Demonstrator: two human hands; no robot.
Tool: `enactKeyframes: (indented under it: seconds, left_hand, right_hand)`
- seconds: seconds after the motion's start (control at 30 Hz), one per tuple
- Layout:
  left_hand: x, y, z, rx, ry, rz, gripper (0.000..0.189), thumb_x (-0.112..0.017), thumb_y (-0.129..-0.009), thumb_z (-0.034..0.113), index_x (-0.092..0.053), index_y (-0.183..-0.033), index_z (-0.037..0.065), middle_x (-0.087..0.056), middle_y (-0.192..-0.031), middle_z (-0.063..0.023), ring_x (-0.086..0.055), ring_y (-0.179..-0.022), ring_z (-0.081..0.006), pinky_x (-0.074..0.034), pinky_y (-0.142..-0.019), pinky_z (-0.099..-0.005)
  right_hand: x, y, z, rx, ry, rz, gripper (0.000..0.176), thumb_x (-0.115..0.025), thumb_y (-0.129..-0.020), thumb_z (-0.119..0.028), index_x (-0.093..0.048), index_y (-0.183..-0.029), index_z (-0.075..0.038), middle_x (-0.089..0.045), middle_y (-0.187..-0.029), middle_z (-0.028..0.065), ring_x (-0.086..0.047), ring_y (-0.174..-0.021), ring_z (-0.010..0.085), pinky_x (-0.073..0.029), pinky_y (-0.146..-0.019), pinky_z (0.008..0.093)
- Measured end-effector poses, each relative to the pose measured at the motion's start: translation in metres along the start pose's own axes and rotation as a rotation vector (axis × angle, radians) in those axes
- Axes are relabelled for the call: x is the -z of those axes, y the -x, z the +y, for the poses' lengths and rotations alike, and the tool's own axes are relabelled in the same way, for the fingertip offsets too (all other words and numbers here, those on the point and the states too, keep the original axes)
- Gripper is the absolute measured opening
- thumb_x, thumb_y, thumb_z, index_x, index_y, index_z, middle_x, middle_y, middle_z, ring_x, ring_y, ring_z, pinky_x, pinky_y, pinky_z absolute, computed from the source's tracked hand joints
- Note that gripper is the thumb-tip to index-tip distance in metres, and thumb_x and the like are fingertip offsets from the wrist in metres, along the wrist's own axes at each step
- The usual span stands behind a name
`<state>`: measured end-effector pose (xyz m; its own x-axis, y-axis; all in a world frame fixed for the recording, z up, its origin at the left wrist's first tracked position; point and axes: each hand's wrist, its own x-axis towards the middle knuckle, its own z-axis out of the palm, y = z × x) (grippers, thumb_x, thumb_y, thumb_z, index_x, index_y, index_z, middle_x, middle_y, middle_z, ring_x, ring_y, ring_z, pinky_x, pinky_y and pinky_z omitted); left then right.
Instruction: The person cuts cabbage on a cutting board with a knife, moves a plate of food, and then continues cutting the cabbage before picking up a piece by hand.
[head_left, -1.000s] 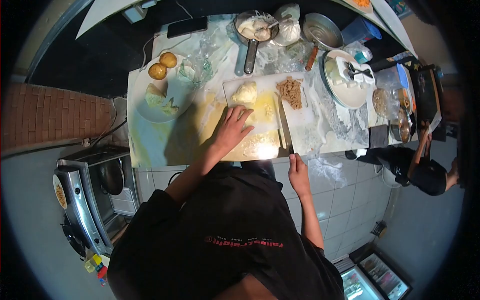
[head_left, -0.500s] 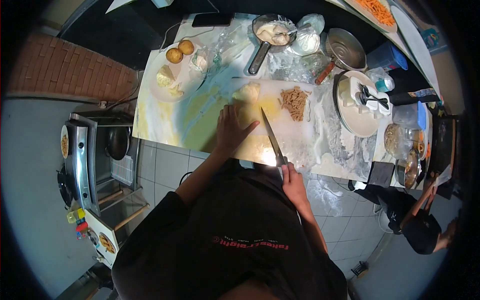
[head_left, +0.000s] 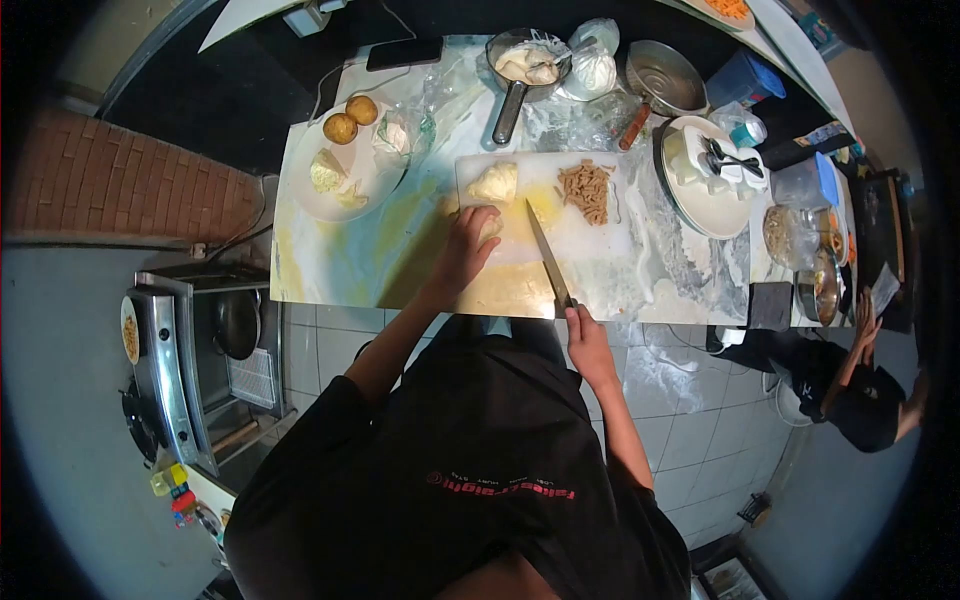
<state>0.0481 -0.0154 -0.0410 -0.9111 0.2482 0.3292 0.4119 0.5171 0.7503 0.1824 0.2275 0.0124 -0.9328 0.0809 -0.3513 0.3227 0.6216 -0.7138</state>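
My right hand (head_left: 590, 347) is wrapped around the dark handle of a long kitchen knife (head_left: 545, 252). The blade lies over a white chopping board (head_left: 590, 243), its tip pointing away from me. At the board's left edge, my left hand (head_left: 465, 252) curls its fingers over a pale piece of cabbage (head_left: 490, 228), partly hidden by them. Just beyond sits a larger pale-yellow cabbage chunk (head_left: 493, 182). Brown cut strips (head_left: 585, 192) form a pile on the board's right side, and yellowish wet residue spreads between.
A plate (head_left: 312, 203) on the left bears two round brown potatoes (head_left: 341, 128) and cabbage pieces. Behind the board stand a pan of white batter (head_left: 528, 66), plastic bags (head_left: 592, 72) and a metal pan (head_left: 665, 78). Stacked plates (head_left: 705, 220) are right; a co-worker (head_left: 850, 390) stands beyond.
My left hand's fingers have gone from spread out to curled over the cabbage piece. The knife stays in my right hand over the board. The view has shifted slightly.
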Motion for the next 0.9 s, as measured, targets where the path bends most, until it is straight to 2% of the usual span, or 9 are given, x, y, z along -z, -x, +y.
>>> enactKeyframes:
  seconds: [0.13,0.23,0.3,0.37,0.43,0.63,0.7,0.73,0.9]
  left_hand:
    - [0.013,-0.004,-0.003,0.042,0.024,-0.077,0.049,-0.073,-0.077,0.002,-0.055,-0.123,0.006,-0.056,-0.108,-0.0128,-0.056,-0.103,-0.0323,-0.045,-0.095,-0.0408]
    - [0.021,-0.010,-0.007,-0.017,-0.005,-0.157,0.046,-0.072,-0.079,0.004,-0.057,-0.122,0.007,-0.056,-0.110,-0.0125,-0.054,-0.104,-0.0324,-0.044,-0.096,-0.0404]
    - [0.024,-0.007,-0.007,-0.060,-0.018,-0.187,0.042,-0.071,-0.080,0.005,-0.058,-0.120,0.007,-0.056,-0.110,-0.0122,-0.054,-0.106,-0.0324,-0.043,-0.096,-0.0406]
    - [0.025,-0.013,-0.008,-0.119,-0.034,-0.203,0.038,-0.071,-0.081,0.006,-0.059,-0.117,0.007,-0.056,-0.110,-0.0119,-0.053,-0.108,-0.0325,-0.043,-0.097,-0.0408]
    - [0.023,-0.011,-0.008,-0.166,0.012,-0.222,0.034,-0.070,-0.081,0.007,-0.060,-0.113,0.007,-0.057,-0.111,-0.0119,-0.052,-0.110,-0.0330,-0.042,-0.098,-0.0412]
    - [0.024,-0.008,-0.012,-0.147,0.012,-0.292,0.031,-0.068,-0.083,0.004,-0.059,-0.112,0.006,-0.058,-0.111,-0.0120,-0.052,-0.111,-0.0346,-0.042,-0.097,-0.0427]
    - [0.024,-0.013,-0.002,-0.165,0.005,-0.301,0.033,-0.067,-0.082,0.003,-0.058,-0.114,0.005,-0.058,-0.111,-0.0120,-0.052,-0.109,-0.0338,-0.042,-0.096,-0.0429]
    - [0.024,-0.013,0.001,-0.118,0.034,-0.300,0.034,-0.067,-0.082,0.002,-0.058,-0.115,0.004,-0.058,-0.109,-0.0123,-0.053,-0.107,-0.0334,-0.043,-0.095,-0.0426]
    - [0.020,-0.014,-0.007,-0.088,0.045,-0.319,0.037,-0.069,-0.081,0.001,-0.058,-0.117,0.003,-0.056,-0.103,-0.0129,-0.054,-0.102,-0.0324,-0.043,-0.094,-0.0411]
  right_hand:
    - [-0.016,0.012,-0.012,-0.009,-0.037,0.083,0.038,-0.044,-0.105,-0.033,-0.055,-0.100,0.003,-0.060,-0.074,0.0296,-0.058,-0.076,0.0517,-0.044,-0.065,0.0514]
    - [-0.027,0.021,-0.021,-0.086,-0.032,0.093,0.046,-0.044,-0.105,-0.035,-0.059,-0.111,0.009,-0.063,-0.083,0.0322,-0.062,-0.085,0.0490,-0.049,-0.072,0.0463]
    - [-0.033,0.024,-0.026,-0.091,-0.084,0.102,0.039,-0.044,-0.105,-0.032,-0.054,-0.095,0.004,-0.057,-0.069,0.0282,-0.055,-0.068,0.0499,-0.043,-0.060,0.0488]
    - [-0.045,0.027,-0.022,-0.061,-0.109,0.163,0.040,-0.044,-0.105,-0.033,-0.054,-0.094,0.005,-0.056,-0.068,0.0280,-0.055,-0.068,0.0500,-0.043,-0.060,0.0473]
    - [-0.054,0.031,-0.016,-0.033,-0.109,0.198,0.040,-0.045,-0.105,-0.033,-0.055,-0.093,0.004,-0.052,-0.063,0.0225,-0.052,-0.058,0.0380,-0.041,-0.057,0.0428]
    - [-0.064,0.041,-0.011,0.020,-0.121,0.336,0.038,-0.045,-0.105,-0.032,-0.054,-0.093,0.003,-0.054,-0.067,0.0248,-0.055,-0.061,0.0389,-0.043,-0.060,0.0443]
    - [-0.058,0.041,-0.018,-0.027,-0.118,0.232,0.038,-0.045,-0.105,-0.032,-0.053,-0.091,0.003,-0.055,-0.068,0.0248,-0.054,-0.062,0.0412,-0.043,-0.061,0.0451]
    - [-0.055,0.042,-0.020,-0.114,-0.132,0.183,0.042,-0.046,-0.104,-0.036,-0.053,-0.089,0.003,-0.058,-0.073,0.0291,-0.057,-0.076,0.0504,-0.044,-0.063,0.0472]
    - [-0.058,0.049,-0.019,-0.128,-0.187,0.181,0.040,-0.046,-0.104,-0.035,-0.053,-0.091,0.003,-0.058,-0.073,0.0292,-0.055,-0.078,0.0517,-0.043,-0.063,0.0488]
